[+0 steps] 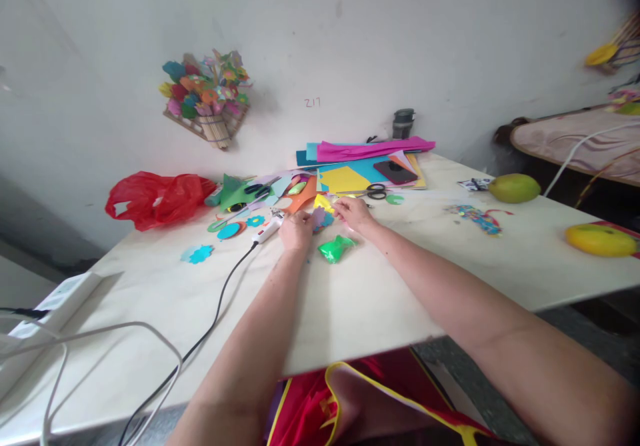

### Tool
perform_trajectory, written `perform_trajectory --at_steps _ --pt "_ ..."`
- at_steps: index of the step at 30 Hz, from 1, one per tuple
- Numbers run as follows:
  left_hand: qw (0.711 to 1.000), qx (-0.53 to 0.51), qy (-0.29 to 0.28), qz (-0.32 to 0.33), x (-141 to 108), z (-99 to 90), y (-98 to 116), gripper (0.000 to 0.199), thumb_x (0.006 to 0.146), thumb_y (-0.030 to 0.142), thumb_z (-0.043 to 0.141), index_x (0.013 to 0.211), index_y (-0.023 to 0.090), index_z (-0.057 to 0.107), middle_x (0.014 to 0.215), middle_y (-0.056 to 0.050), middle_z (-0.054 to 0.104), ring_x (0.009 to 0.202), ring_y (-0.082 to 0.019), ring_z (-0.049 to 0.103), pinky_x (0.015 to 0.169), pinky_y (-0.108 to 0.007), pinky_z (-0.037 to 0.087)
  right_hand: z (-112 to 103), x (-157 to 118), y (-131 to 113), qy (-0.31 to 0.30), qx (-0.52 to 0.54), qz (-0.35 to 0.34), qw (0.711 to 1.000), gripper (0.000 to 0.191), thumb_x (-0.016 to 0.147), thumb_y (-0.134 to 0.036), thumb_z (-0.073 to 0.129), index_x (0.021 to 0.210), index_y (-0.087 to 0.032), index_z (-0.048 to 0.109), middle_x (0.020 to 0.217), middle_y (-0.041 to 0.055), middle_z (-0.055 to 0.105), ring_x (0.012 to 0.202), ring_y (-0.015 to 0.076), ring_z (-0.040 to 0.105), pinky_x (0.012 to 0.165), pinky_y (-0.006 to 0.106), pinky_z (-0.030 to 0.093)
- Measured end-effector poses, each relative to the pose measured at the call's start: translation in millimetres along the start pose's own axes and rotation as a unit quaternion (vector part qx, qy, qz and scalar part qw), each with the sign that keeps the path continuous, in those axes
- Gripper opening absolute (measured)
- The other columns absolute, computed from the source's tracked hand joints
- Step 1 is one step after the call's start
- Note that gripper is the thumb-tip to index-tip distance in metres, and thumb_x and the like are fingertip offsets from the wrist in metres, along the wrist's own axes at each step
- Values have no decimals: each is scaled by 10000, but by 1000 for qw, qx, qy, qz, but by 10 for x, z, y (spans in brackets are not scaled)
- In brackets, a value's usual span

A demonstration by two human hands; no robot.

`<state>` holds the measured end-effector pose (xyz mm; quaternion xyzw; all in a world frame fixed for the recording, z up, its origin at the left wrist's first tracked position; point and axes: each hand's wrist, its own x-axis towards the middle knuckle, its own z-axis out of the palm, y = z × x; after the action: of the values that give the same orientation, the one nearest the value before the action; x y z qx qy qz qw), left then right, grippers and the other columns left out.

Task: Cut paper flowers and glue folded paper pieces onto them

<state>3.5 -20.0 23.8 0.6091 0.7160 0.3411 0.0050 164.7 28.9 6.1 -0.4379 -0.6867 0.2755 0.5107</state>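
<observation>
My left hand [297, 231] is closed, its fingertips at the edge of a light purple flower cutout [319, 217]. A blue flower cutout [327, 220] lies against the purple one. Just to the right, my right hand [354, 214] is pinched, and what sits between its fingertips is too small to make out. A yellow piece [323, 202] is behind the cutouts, between both hands. Close in front lies a green plastic packet [336, 249]. Beside my left hand is a white glue gun [269, 230] with a black cord.
Scissors [376, 192], coloured sheets [345, 179] and a phone [395, 172] lie behind my hands. A red plastic bag [157, 199] and blue cutouts [201, 254] are at left. Mango-like fruits [514, 188] stand at right. A power strip [55, 303] and cables occupy the left edge.
</observation>
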Motion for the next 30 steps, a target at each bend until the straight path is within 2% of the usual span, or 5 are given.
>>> perform_trajectory --at_steps 6,12,16,24,30 --pt "985 -173 16 17 34 65 -63 167 765 311 602 851 189 676 864 -65 711 890 -227 648 801 -323 480 24 20 23 14 29 -8 999 125 706 -164 595 772 -186 699 687 7 681 626 144 591 594 246 447" --pt "891 -443 -72 -64 31 88 -46 102 742 251 621 786 170 580 618 -18 668 600 -164 657 564 -246 494 24 9 33 12 -32 -31 999 118 750 -259 610 718 -180 692 659 12 670 625 148 581 576 239 418" --pt "857 -496 -112 -86 11 56 -40 147 726 279 655 723 156 574 569 -29 661 535 -152 637 512 -234 479 0 -9 6 19 -89 -27 995 254 827 -326 546 669 -174 674 583 15 637 569 146 563 571 247 412" --pt "832 -526 -136 -112 38 80 -102 186 704 282 695 674 141 577 604 -49 681 522 -136 635 476 -213 479 56 43 129 21 -39 -46 998 162 701 -128 621 810 -202 715 816 29 723 748 180 649 694 285 485" --pt "828 -534 -129 -117 34 64 -104 211 697 298 706 660 141 569 592 -56 676 535 -150 646 502 -232 502 63 19 96 37 -70 -43 996 125 736 -300 645 696 -185 674 636 9 667 607 157 595 610 261 446"
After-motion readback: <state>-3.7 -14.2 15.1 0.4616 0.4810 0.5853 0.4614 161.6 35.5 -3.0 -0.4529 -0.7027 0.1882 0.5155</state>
